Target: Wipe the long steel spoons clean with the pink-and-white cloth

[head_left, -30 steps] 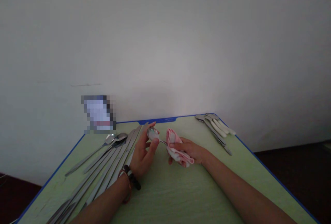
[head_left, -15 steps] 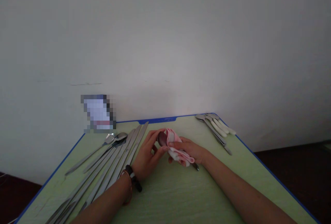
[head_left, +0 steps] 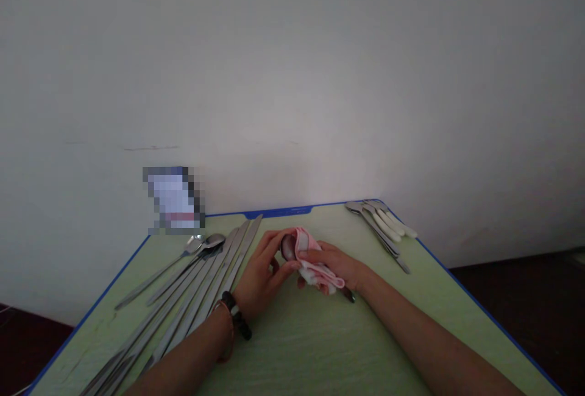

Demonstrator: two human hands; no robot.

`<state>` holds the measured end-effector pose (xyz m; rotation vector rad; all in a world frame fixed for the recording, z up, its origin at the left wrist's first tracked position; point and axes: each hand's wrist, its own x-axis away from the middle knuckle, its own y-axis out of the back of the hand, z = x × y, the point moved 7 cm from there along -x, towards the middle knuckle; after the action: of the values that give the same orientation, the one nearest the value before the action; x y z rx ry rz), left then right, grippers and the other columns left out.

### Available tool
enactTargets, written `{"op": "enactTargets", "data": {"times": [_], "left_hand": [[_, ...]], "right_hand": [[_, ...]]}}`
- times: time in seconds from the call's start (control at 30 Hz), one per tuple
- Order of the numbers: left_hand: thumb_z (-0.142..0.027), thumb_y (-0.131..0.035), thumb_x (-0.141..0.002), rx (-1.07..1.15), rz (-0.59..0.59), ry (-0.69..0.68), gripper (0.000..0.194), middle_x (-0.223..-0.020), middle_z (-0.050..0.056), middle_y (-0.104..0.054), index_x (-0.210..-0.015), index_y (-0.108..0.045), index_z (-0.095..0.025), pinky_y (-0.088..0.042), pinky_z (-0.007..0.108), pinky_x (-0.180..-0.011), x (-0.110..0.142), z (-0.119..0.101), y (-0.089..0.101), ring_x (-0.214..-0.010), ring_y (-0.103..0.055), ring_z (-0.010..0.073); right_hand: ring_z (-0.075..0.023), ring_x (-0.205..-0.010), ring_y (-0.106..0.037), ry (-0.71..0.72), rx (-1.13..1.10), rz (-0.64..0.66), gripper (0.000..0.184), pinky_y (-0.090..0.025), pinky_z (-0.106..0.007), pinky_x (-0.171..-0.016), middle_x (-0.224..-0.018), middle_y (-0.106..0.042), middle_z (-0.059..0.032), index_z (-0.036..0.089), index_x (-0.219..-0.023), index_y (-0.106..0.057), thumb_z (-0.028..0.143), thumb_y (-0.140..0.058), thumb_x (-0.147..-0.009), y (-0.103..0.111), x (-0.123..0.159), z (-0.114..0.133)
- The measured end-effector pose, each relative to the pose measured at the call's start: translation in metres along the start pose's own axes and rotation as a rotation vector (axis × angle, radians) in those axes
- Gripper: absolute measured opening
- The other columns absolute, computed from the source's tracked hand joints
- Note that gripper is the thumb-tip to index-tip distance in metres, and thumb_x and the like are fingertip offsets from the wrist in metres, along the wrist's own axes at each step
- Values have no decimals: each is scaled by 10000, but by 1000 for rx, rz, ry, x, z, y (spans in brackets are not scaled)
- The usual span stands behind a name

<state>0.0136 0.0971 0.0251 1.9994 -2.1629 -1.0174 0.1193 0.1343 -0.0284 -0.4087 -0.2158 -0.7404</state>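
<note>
Between my hands, over the middle of the table, is a metal spoon [head_left: 288,247] with its bowl toward the left. My left hand [head_left: 262,274] curls its fingers and thumb around the rim of the bowl. A folded pink and white cloth [head_left: 315,262] wraps the spoon's neck and handle, and my right hand [head_left: 336,262] grips the cloth with the spoon inside it. The dark handle end [head_left: 349,294] pokes out below my right hand. Most of the handle is hidden by the cloth and fingers.
Left of my hands lie several long table knives [head_left: 223,274], with spoons [head_left: 214,240] beside them. At the back right are spoons [head_left: 375,228] and white-handled cutlery [head_left: 388,222]. A blurred-out device [head_left: 173,198] leans on the wall [head_left: 292,79]. The green table [head_left: 292,347] has a blue edge.
The spoon has shifted slightly to the right within the cloth, and its handle end shows a little more. Both hands have stayed nearly in place.
</note>
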Motion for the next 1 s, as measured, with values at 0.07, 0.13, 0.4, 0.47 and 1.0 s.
{"op": "enactTargets", "data": {"times": [0.07, 0.13, 0.4, 0.47, 1.0], "left_hand": [[-273, -500, -865, -1, 5, -6, 387, -1157, 63, -461, -1246, -434, -257, -499, 229, -637, 0, -1, 0, -923, -520, 166], [-273, -500, -864, -5, 5, 0, 386, -1154, 63, -460, -1244, -436, -255, -494, 219, -608, 1, -2, 1, -896, -522, 159], [-276, -502, -859, 13, -11, 32, 408, -1163, 72, -459, -1259, -428, -254, -496, 235, -599, 1, 0, 1, -874, -528, 164], [-274, -505, -855, 24, -15, 36, 411, -1171, 75, -460, -1259, -431, -255, -498, 239, -613, 1, 1, 1, -905, -527, 174], [-374, -457, -873, 141, -290, 80, 353, -886, 26, -535, -1183, -446, -204, -474, 261, -620, 2, 12, 18, -685, -534, 132]], "right_hand": [[-75, -352, -509, 5, -3, 10, 366, -386, -153, -312, -512, -610, 1, 104, -787, -562, 438, -637, -659, 0, -1, 0], [-74, -352, -509, 10, -5, 20, 373, -389, -150, -310, -513, -611, -1, 100, -773, -566, 444, -641, -652, 0, -1, 0], [-64, -334, -494, 11, -2, 14, 352, -384, -142, -300, -505, -611, -1, 102, -756, -569, 435, -633, -663, -2, 0, 2], [-65, -328, -488, 17, -2, 8, 352, -384, -146, -295, -494, -602, 4, 104, -741, -567, 439, -638, -658, -1, 0, 3], [-77, -343, -509, 31, -16, 32, 358, -371, -144, -292, -460, -581, 21, 120, -702, -545, 457, -655, -644, -5, -1, 4]]}}
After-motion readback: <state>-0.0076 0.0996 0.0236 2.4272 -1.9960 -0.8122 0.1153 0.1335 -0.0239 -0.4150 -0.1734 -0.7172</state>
